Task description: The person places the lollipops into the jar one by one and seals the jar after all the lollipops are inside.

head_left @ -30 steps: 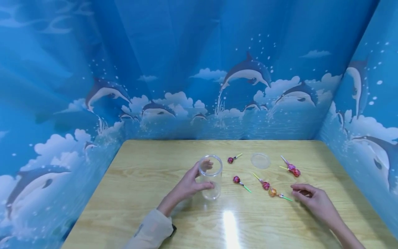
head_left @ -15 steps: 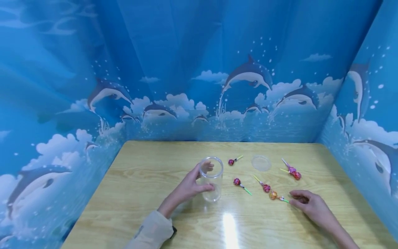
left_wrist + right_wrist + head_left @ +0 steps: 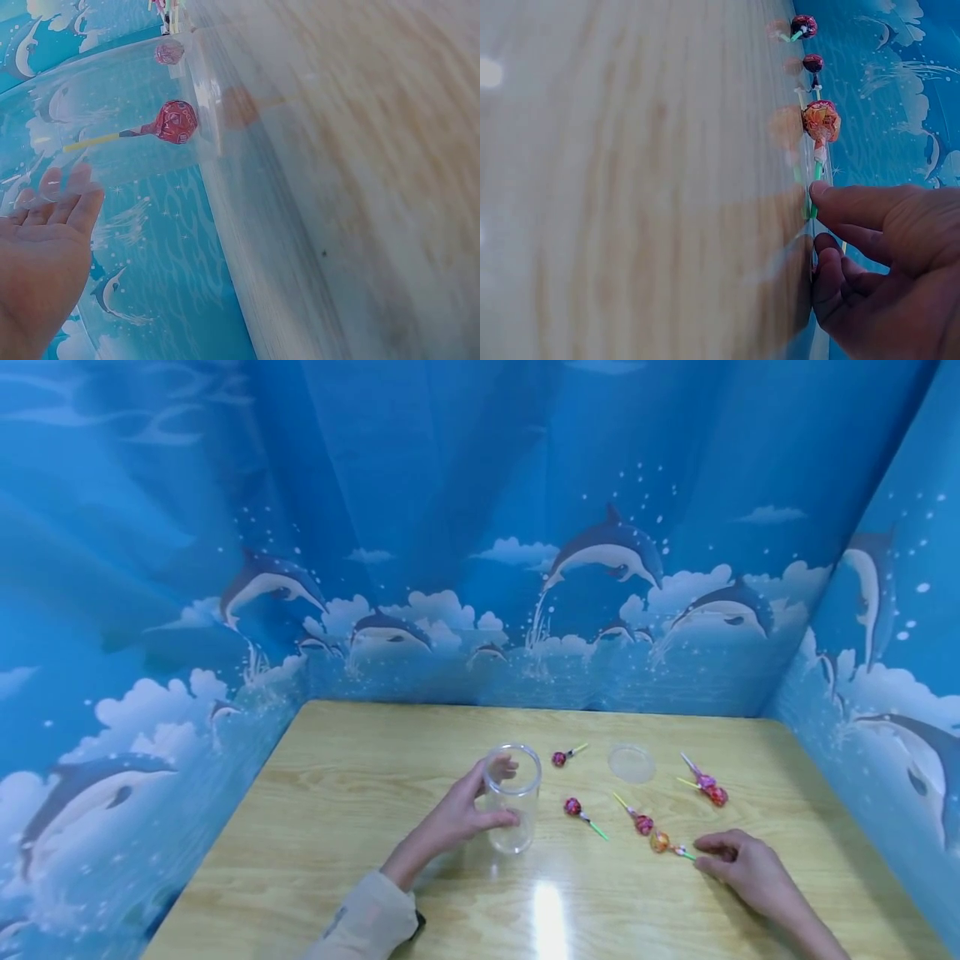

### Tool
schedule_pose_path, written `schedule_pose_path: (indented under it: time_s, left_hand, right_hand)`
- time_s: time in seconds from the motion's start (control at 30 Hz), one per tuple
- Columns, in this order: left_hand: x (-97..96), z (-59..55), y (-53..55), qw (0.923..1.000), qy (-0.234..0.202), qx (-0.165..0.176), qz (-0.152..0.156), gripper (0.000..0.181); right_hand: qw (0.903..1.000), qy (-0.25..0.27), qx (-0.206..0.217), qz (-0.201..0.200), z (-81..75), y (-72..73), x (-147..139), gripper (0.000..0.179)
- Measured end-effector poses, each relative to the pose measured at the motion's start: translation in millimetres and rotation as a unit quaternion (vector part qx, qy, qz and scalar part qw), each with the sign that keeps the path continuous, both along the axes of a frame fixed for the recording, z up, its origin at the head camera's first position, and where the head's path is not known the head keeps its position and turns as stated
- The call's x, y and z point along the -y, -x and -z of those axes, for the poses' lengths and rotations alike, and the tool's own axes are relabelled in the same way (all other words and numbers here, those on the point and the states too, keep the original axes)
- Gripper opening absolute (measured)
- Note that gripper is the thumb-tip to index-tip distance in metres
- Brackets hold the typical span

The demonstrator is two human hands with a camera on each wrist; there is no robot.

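My left hand (image 3: 461,814) holds a clear cylindrical jar (image 3: 513,810) upright on the table, thumb on the near side and fingers behind. The left wrist view shows its fingers (image 3: 79,199) curved along the transparent wall, with a red lollipop (image 3: 176,121) on a yellow stick seen through it. At the right, my right hand (image 3: 750,870) is low over the table beside an orange lollipop (image 3: 660,842). A fingertip touches its green stick (image 3: 817,180) in the right wrist view, and a gap shows between this digit and the other fingers, which are bent.
A dark red lollipop (image 3: 572,807) lies right of the jar, another (image 3: 559,759) farther back. A red one (image 3: 643,824) lies against the orange one. Two more lollipops (image 3: 712,790) lie together near a clear round lid (image 3: 631,763). Dolphin-printed blue curtain (image 3: 450,527) surrounds the table.
My right hand has come slightly left and down to the end of the orange lollipop's green stick. The left hand keeps its hold on the jar. The head view has tilted slightly.
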State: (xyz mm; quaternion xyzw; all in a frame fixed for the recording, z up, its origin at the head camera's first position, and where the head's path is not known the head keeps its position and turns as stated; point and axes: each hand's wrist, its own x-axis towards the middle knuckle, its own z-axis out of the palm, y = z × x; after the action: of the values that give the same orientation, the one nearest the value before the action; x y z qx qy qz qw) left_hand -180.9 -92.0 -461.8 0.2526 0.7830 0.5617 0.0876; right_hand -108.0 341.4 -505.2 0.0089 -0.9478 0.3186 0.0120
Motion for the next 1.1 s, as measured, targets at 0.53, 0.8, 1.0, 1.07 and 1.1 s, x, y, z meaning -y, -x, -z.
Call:
schedule_pose_path:
  time_s: [0.53, 0.8, 1.0, 1.07, 1.1]
  left_hand:
    - [-0.9, -1.8, 0.0, 1.0, 0.002, -0.006, 0.005, 0.084]
    - [-1.5, -1.1, 1.0, 1.0, 0.004, -0.008, 0.004, 0.084]
    - [-1.2, -0.3, 1.1, 1.0, 0.003, -0.005, 0.001, 0.083]
    - [-0.9, 0.2, 1.1, 1.0, 0.0, -0.002, 0.0, 0.083]
    - [-0.7, 0.5, 1.1, 1.0, 0.0, -0.001, 0.0, 0.083]
  right_hand:
    - [0.9998, -0.005, 0.019, 0.006, -1.3, 0.0, -1.4, 0.008]
    - [0.9858, 0.103, 0.121, 0.053, -15.4, -2.3, -11.4, 0.027]
    - [0.9615, 0.237, 0.128, 0.056, -30.8, -6.9, -13.0, 0.031]
    - [0.9536, 0.276, 0.11, 0.051, -37.9, -6.3, -12.0, 0.027]
    - [0.9469, 0.303, 0.097, 0.045, -41.5, -5.7, -11.3, 0.024]
